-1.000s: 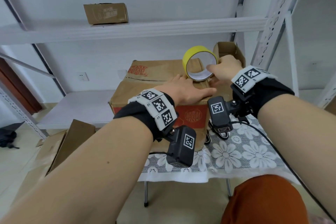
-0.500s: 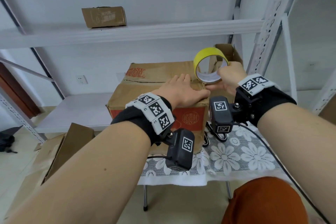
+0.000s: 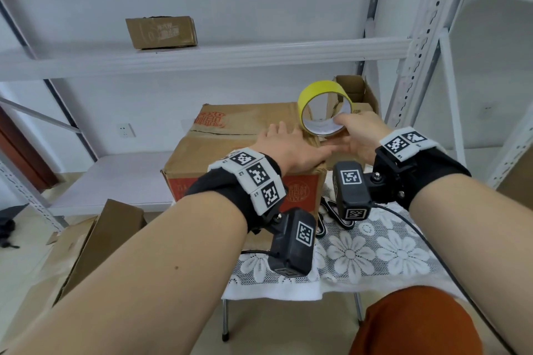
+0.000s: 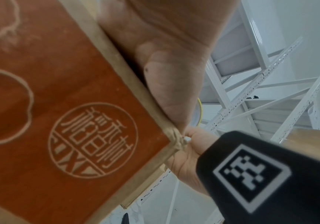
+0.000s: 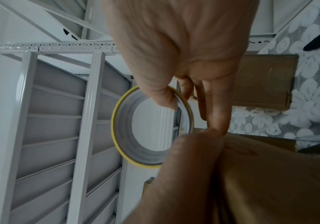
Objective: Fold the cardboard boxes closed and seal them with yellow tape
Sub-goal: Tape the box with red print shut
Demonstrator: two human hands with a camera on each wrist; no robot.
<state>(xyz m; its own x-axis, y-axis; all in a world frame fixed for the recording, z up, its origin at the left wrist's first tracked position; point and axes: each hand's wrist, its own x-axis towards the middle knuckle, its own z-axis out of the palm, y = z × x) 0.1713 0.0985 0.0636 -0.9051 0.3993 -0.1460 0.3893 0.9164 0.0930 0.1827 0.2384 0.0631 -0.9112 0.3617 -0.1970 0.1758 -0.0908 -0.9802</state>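
My left hand lies flat on the cardboard box, fingers straight, pinning its flaps shut on the table. Just beyond, my right hand pinches the yellow tape roll, poised above the box's corner, ready for sealing.

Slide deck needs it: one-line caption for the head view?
Left hand presses flat on the brown cardboard box while right hand holds the yellow tape roll above its corner.

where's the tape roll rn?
Head view: the tape roll is in the right hand, raised over the big box's far right corner, beside the left hand.
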